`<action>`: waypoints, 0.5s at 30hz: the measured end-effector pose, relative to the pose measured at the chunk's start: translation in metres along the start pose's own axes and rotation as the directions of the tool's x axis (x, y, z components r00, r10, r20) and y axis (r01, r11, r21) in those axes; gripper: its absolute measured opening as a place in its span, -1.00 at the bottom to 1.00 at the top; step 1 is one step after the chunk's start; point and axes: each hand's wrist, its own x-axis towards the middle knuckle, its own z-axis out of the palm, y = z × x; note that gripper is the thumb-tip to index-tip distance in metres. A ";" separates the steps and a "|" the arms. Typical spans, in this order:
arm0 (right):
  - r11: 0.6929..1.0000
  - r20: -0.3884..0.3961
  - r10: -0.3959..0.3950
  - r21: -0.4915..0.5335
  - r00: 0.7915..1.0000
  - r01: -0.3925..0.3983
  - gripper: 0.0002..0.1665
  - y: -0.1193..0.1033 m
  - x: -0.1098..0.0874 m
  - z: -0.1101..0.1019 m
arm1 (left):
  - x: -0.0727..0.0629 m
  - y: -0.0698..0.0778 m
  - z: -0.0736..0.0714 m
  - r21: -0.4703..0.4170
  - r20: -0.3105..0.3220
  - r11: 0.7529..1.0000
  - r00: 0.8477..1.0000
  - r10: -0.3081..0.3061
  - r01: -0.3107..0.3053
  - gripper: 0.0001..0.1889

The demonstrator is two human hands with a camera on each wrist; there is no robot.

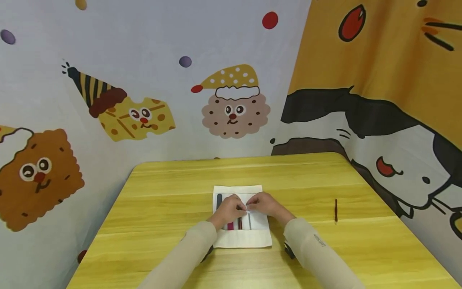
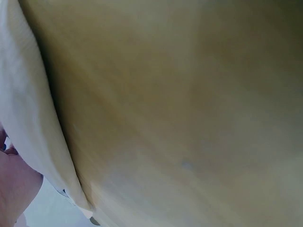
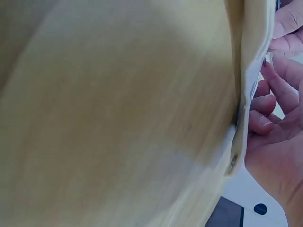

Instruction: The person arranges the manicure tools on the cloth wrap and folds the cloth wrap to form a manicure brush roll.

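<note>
A cream felt case (image 1: 242, 239) lies unfolded on the table, with slim tools tucked upright in its row of slots. Among them are a dark grey one (image 1: 219, 200), a magenta one (image 1: 230, 226), a dark red one (image 1: 240, 223) and a thin grey stick (image 1: 249, 221). My left hand (image 1: 229, 209) and right hand (image 1: 267, 204) meet over the case, thumbs and forefingers pinched above the grey stick. The right fingertips hold its upper end; what the left fingertips pinch I cannot tell. In the right wrist view, the case's edge (image 3: 253, 71) hides part of the fingers.
A thin dark brown stick (image 1: 336, 210) lies alone on the wood-grain table (image 1: 162, 192), to the right of the case. Beyond the table's back edge hangs a printed cloth (image 1: 151, 52) with cartoon figures. The left wrist view shows mostly blurred tabletop.
</note>
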 end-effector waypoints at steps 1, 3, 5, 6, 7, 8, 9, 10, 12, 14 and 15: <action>1.000 -0.001 0.000 -0.010 1.000 0.000 -0.87 -0.001 0.000 0.000 | 0.000 0.000 0.000 -0.001 -0.001 1.000 1.000 -0.005 0.005 -0.95; 1.000 -0.020 0.004 -0.025 1.000 -0.005 -0.85 -0.002 0.000 -0.001 | -0.001 0.000 -0.001 -0.004 -0.005 1.000 1.000 -0.015 0.015 -0.95; 1.000 -0.054 0.011 -0.023 0.998 -0.013 -0.82 -0.002 0.000 -0.004 | -0.001 0.000 -0.001 -0.003 -0.004 1.000 1.000 -0.027 0.027 -0.96; 1.000 -0.074 0.026 -0.014 0.997 -0.027 -0.80 -0.001 -0.001 -0.006 | -0.001 0.001 -0.001 -0.002 -0.003 1.000 1.000 -0.030 0.030 -0.96; 0.999 -0.096 0.041 -0.003 0.995 -0.042 -0.79 0.000 -0.002 -0.008 | -0.001 0.001 -0.001 -0.002 -0.001 0.999 0.999 -0.032 0.032 -0.97; 0.998 -0.116 0.056 0.009 0.992 -0.055 -0.77 0.002 -0.003 -0.012 | -0.001 0.001 -0.001 -0.001 0.000 0.999 0.999 -0.032 0.032 -0.96; 0.998 -0.135 0.069 0.021 0.988 -0.067 -0.76 0.006 -0.004 -0.015 | -0.001 0.002 -0.001 0.002 -0.002 1.000 1.000 -0.027 0.027 -0.96; 0.996 -0.153 0.083 0.027 0.985 -0.080 -0.76 0.009 -0.006 -0.019 | 0.000 0.002 -0.001 -0.001 -0.004 1.000 1.000 -0.023 0.023 -0.96; 0.992 -0.183 0.119 0.052 0.976 -0.111 -0.74 0.018 -0.008 -0.028 | 0.000 0.004 -0.002 -0.007 -0.013 1.000 1.000 -0.018 0.018 -0.96; 0.990 -0.216 0.137 0.063 0.967 -0.126 -0.71 0.027 -0.012 -0.039 | 0.001 0.005 -0.003 -0.019 -0.027 1.000 1.000 -0.012 0.011 -0.95; 0.990 -0.228 0.141 0.065 0.964 -0.129 -0.69 0.031 -0.014 -0.044 | 0.002 0.007 -0.003 -0.022 -0.036 1.000 0.999 -0.011 0.010 -0.95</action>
